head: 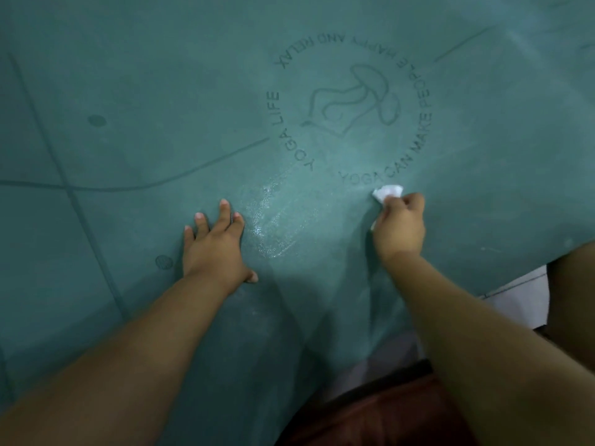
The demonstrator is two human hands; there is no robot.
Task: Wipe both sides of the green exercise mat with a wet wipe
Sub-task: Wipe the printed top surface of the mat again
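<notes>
Matte, faintly dusty green exercise mat (135, 91), soft foam-like sheet, filling nearly the whole view and running off the top, left and bottom edges. Printed on it: thin dark guide lines, 2 small round marks, and a ring of dark lettering (349, 107) around a looped line-drawn figure, read upside down from here, the far letters blurred. Glossy wet streak (273, 217) between the 2 hands, shiny against the dull surface.

Left hand (215, 243) flat on the mat, fingers straight and spread, thumb out to the side, gripping nothing. Right hand (399, 223) curled tight round a crumpled white wet wipe (388, 192), pressed on the mat just below the lettering; only a wad ahead of the knuckles and a sliver under the palm visible, the rest hidden in the fist.

Near mat edge curving along the lower right, ending beside a strip of pale tiled floor (518, 294). Dark reddish-brown fabric (386, 410) at the bottom, dim, hard to identify. Broad open mat ahead and to the left; little of it to the right of the wipe.
</notes>
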